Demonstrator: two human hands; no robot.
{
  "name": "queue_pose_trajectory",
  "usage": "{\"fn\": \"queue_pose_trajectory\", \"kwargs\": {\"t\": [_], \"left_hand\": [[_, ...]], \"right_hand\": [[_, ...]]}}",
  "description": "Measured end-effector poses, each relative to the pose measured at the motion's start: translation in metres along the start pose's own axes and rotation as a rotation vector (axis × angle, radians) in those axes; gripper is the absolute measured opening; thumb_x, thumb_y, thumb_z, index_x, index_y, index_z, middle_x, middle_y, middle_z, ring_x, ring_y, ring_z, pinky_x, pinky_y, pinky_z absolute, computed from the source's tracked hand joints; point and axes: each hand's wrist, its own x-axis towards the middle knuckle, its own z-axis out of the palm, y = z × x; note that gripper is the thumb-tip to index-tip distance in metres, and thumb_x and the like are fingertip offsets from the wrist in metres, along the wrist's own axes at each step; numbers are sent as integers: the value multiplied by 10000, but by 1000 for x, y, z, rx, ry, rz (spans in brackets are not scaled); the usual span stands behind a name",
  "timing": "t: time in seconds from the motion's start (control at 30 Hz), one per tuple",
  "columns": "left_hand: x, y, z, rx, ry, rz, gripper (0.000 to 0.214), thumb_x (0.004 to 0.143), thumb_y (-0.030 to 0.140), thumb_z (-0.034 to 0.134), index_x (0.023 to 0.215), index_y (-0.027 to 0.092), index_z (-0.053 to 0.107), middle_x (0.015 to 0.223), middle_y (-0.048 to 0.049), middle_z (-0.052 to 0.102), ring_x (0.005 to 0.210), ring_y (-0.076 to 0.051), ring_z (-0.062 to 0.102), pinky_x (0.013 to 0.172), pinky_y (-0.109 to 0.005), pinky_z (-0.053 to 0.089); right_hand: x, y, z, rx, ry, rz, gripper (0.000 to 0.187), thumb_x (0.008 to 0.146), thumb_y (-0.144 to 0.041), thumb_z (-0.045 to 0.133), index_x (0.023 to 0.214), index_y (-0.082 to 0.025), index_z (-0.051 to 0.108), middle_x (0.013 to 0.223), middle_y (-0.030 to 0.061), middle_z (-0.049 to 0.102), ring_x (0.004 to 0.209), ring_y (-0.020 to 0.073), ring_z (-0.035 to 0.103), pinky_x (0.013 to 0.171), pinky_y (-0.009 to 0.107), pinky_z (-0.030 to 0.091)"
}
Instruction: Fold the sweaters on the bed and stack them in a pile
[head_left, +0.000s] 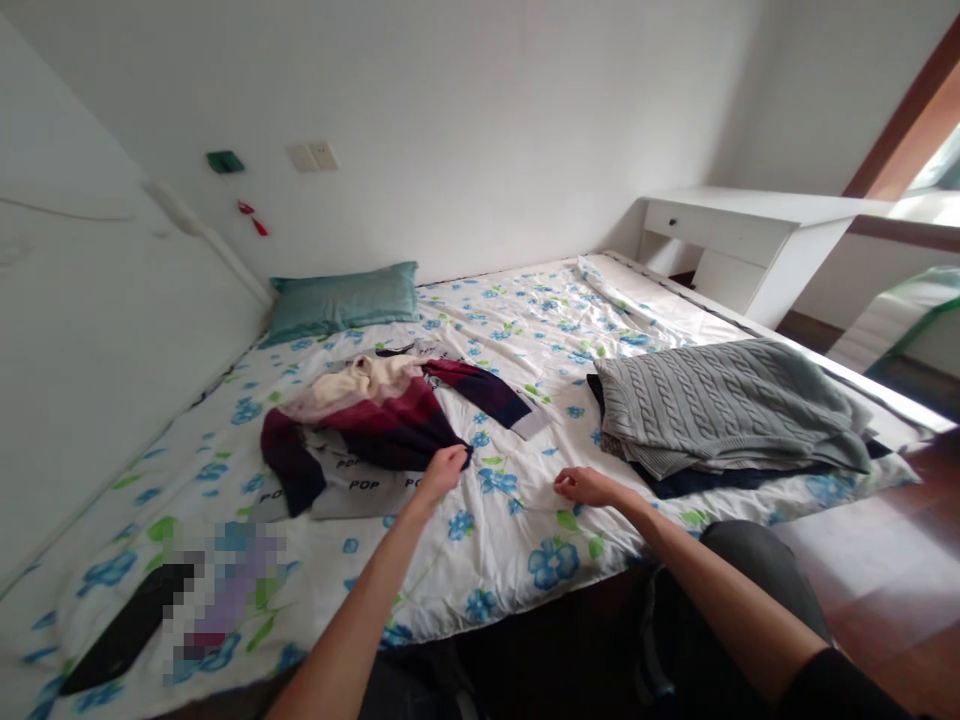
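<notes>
A knitted sweater (390, 415) in bands of cream, mauve, dark red and navy lies spread on the bed, its sleeves out to both sides. My left hand (448, 470) is closed on the sweater's lower right corner. Beneath it, a grey garment printed with "POP" (364, 500) shows along the near edge. My right hand (585, 487) is over the flowered sheet, fingers curled in and nothing visible in them. It is between the sweater and a stack of folded clothes topped by a grey cable-knit sweater (720, 400).
The bed has a white sheet with blue flowers (555, 562). A green pillow (345, 300) rests against the wall. A black elongated object (124, 630) lies at the near left, beside a pixelated patch. A white desk (720, 235) stands beyond the bed's right side.
</notes>
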Motion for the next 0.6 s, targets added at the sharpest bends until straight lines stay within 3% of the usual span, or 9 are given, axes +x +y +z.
{"fn": "queue_pose_trajectory", "kwargs": {"t": [0.1,0.2,0.27,0.3,0.33,0.37,0.43,0.53,0.6], "left_hand": [[-83,-1,69,-214,-456,12,461,919,614,780,1047,171,764,670,62,475,522,-80,358,515,-204,314],[-155,-6,127,-156,-1210,78,480,812,608,924,1064,214,816,725,14,614,567,-135,570,540,-243,473],[-177,-6,145,-43,-1662,168,583,643,556,1055,1090,241,854,874,-28,737,703,-219,726,620,-309,587],[-177,-5,146,-16,-1754,210,624,625,549,1068,1133,247,864,978,-47,783,797,-253,777,686,-333,625],[-172,-3,141,-20,-1732,243,634,670,563,1044,1190,250,864,1087,-64,810,893,-272,805,765,-350,650],[-162,-1,131,-47,-1602,267,610,762,581,984,1257,249,853,1185,-80,822,983,-276,814,853,-362,659],[-131,1,102,-89,-1145,297,526,947,554,807,1370,241,808,1319,-107,819,1134,-264,797,1028,-383,637],[-72,-8,47,55,-440,321,476,995,448,670,1399,219,777,1375,-135,807,1204,-273,767,1129,-427,602],[-37,-23,12,278,-105,328,487,974,398,640,1404,207,764,1413,-147,788,1196,-297,764,1127,-458,602]], "right_hand": [[2,-7,11,336,-48,57,438,1134,-568,556,1260,-193,745,1109,102,821,802,175,731,733,277,570],[3,-15,29,669,-49,62,522,1119,-672,543,1291,-213,723,1151,98,804,848,193,741,782,320,620],[2,-19,42,772,5,53,466,1104,-640,584,1240,-222,739,1130,92,804,911,216,751,840,344,636],[1,-20,47,785,40,58,394,1084,-582,641,1205,-221,744,1111,84,805,931,223,750,859,342,635],[0,-21,50,774,76,69,314,1046,-506,712,1167,-218,746,1083,71,805,931,220,743,862,332,629],[-3,-21,49,740,95,78,252,994,-424,776,1124,-211,746,1045,54,801,907,209,730,845,312,618],[-11,-21,41,620,49,75,198,894,-304,854,1010,-188,743,926,13,773,803,163,675,758,255,570],[-27,-21,17,365,-330,0,259,805,-311,940,812,-156,733,750,-28,693,668,109,575,623,204,469],[-37,-22,5,246,-566,-45,374,668,-339,1046,721,-145,731,681,-38,664,618,103,560,575,202,443]]}}
